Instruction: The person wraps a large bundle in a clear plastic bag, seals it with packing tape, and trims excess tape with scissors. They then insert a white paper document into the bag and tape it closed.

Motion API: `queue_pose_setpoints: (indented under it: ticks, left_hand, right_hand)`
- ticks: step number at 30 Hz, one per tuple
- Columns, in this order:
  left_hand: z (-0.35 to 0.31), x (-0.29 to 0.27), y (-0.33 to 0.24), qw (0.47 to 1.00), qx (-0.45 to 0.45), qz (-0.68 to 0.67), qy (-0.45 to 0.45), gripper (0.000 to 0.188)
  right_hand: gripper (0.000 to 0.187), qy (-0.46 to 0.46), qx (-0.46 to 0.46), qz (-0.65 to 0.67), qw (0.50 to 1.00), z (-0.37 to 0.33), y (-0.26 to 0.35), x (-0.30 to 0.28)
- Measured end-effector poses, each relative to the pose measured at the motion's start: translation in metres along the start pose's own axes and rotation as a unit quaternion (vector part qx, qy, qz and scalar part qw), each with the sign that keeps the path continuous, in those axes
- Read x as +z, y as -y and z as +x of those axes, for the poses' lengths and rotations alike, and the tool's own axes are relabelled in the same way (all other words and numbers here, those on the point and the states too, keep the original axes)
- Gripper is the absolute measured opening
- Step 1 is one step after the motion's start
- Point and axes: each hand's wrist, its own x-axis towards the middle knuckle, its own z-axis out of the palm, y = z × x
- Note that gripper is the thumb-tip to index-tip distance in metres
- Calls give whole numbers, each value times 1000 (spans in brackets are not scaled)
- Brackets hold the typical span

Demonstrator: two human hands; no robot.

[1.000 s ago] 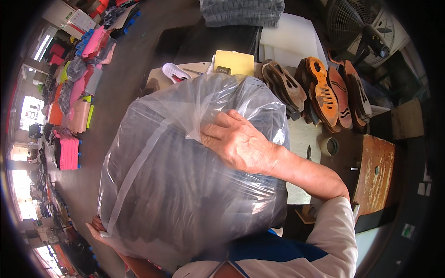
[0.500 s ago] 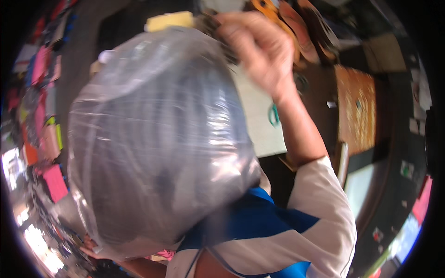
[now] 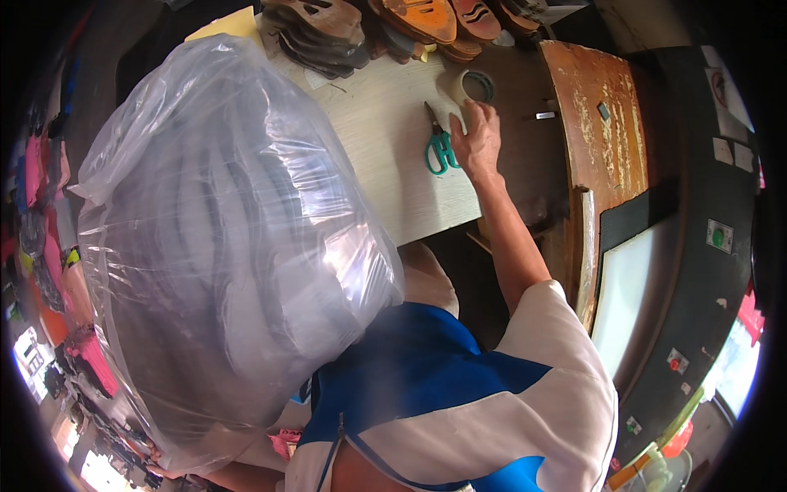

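A large clear plastic bag (image 3: pixel 221 246) full of stacked grey, sheet-like pieces fills the left half of the view, leaning against my body. My left hand (image 3: pixel 164 469) holds the bag at its lower left edge, with most of its fingers hidden behind the plastic. Over the pale table (image 3: pixel 393 189), my right hand (image 3: pixel 479 143) reaches forward with thumb and fingers apart. Its fingertips are at the near edge of a roll of tape (image 3: pixel 477 86); whether they touch it I cannot tell. Beside that hand lie scissors with teal handles (image 3: pixel 438 156), partly covered by it.
Several shaped cutting dies (image 3: pixel 418 18) and dark stacked pieces (image 3: pixel 320 37) line the table's far side. A worn wooden board (image 3: pixel 602 115) stands at right, near a dark machine panel with a green button (image 3: pixel 718 237). Pink materials (image 3: pixel 90 357) are at far left.
My right hand has come from the top of the bag down and right to the tape roll. The bag sits farther left, exposing more of the table and the scissors.
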Motion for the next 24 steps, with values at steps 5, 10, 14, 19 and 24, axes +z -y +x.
queue_pose_setpoints:
  ticks: [5, 10, 14, 19, 24]
  left_hand:
    - [3, -10, 4, 1000, -5, 3, -14, 39]
    - [39, -69, 12, 998, -17, -38, -41, 39]
    - [63, -102, -1, 991, -26, -133, -8, 38]
    - [36, -41, -65, 990, 108, -75, 53, 38]
    - [-36, 35, -168, 915, 249, -159, 276, 43]
  right_hand:
    - [31, 20, -45, -126, 991, 27, -56, 11]
    - [23, 103, -16, -133, 986, 33, -77, 18]
    - [37, 39, 140, 169, 975, 32, -26, -25]
    - [26, 34, 61, 412, 908, 28, 103, -151]
    - [35, 127, -73, 597, 789, -20, 244, -241]
